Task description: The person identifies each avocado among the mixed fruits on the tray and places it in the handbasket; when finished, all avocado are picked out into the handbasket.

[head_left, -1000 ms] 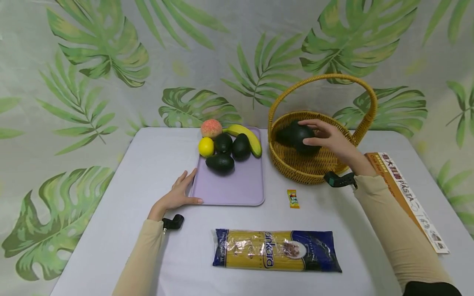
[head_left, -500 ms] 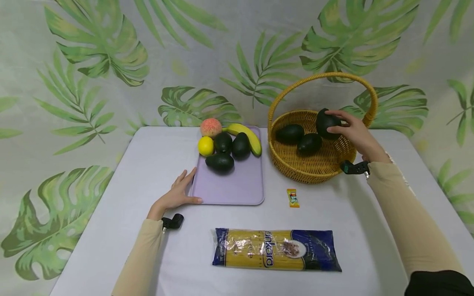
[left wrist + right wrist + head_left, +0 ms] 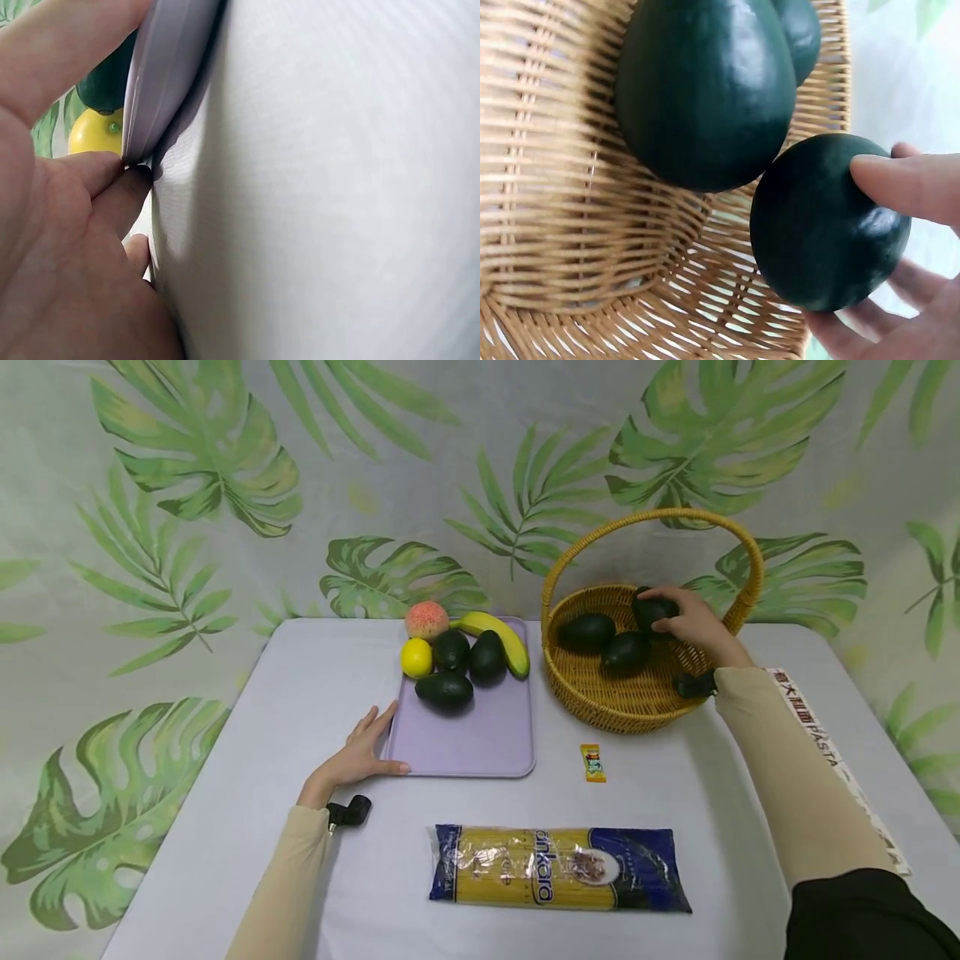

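My right hand grips a dark green avocado inside the wicker basket, thumb on one side and fingers on the other. Against it lies a larger-looking avocado, and another avocado rests farther left in the basket. My left hand is spread at the near left corner of the lilac tray; in the left wrist view its fingertips touch the rim. On the tray sit a peach, a yellow lemon, a banana and several avocados.
A small yellow candy packet lies in front of the basket. Nearer the front is a bag of spaghetti. A pasta box is partly hidden under the right sleeve. The basket's tall handle arches over its opening.
My right hand lifted an avocado away from the other two toward the basket's right side, then lowered it at the back, beside them. My left hand and the tray have stayed put.
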`<state>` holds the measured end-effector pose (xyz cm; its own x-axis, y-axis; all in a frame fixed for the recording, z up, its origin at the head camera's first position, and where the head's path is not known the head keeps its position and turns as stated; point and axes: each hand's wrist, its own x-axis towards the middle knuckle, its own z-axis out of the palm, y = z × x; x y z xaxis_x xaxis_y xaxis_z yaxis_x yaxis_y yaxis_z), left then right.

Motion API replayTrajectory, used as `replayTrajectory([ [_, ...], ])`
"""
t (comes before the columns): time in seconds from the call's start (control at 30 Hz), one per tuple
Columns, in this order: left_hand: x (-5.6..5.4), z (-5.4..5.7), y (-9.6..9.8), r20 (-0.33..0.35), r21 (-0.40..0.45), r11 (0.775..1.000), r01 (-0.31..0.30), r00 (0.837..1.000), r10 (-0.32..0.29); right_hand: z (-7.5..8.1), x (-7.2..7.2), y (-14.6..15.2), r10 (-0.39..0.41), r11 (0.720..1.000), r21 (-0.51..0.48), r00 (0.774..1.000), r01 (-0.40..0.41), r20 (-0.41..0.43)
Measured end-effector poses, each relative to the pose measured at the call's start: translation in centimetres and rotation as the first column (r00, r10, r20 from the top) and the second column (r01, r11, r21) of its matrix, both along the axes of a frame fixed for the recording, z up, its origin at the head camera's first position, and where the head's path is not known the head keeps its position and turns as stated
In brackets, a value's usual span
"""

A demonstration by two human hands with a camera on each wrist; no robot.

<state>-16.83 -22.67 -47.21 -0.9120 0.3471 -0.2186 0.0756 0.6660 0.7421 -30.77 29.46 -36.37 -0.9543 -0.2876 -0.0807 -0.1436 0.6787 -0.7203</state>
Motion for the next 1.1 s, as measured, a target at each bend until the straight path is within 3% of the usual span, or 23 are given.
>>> replayTrajectory([
  [0.27, 0.2, -0.1, -0.1, 0.002, 0.000, 1.000, 0.003, 1.000, -0.003, -0.1, 0.1, 0.3, 0.008, 1.000, 0.003, 0.996, -0.009, 0.085],
  [0.47, 0.2, 0.0, 0.0, -0.002, 0.003, 1.000, 0.003, 1.000, -0.003, 0.0, 0.9, 0.2, 0.019, 1.000, 0.004, 0.998, -0.020, 0.055],
  [0.6, 0.2, 0.1, 0.0, 0.000, 0.002, 1.000, 0.004, 1.000, -0.004, 0.4, 1.9, -0.3, 0.001, 0.994, -0.106, 0.999, 0.003, 0.042],
  [0.73, 0.1, 0.1, 0.0, 0.000, 0.002, 1.000, 0.005, 1.000, -0.005, 1.0, 3.4, -1.5, 0.001, 0.951, -0.309, 0.998, 0.017, 0.060],
  [0.87, 0.1, 0.2, 0.0, 0.001, 0.008, 1.000, 0.003, 1.000, -0.003, 1.4, 5.0, -3.7, 0.085, 0.868, -0.496, 0.993, -0.035, 0.080],
  [1.0, 0.1, 0.2, 0.0, 0.000, 0.011, 1.000, 0.001, 1.000, -0.001, 1.4, 6.4, -6.4, 0.191, 0.829, -0.548, 0.977, -0.111, 0.092],
  [1.1, 0.1, 0.1, -0.1, -0.002, 0.007, 1.000, 0.002, 1.000, -0.002, 1.2, 7.3, -8.7, 0.259, 0.837, -0.516, 0.962, -0.179, 0.086],
])
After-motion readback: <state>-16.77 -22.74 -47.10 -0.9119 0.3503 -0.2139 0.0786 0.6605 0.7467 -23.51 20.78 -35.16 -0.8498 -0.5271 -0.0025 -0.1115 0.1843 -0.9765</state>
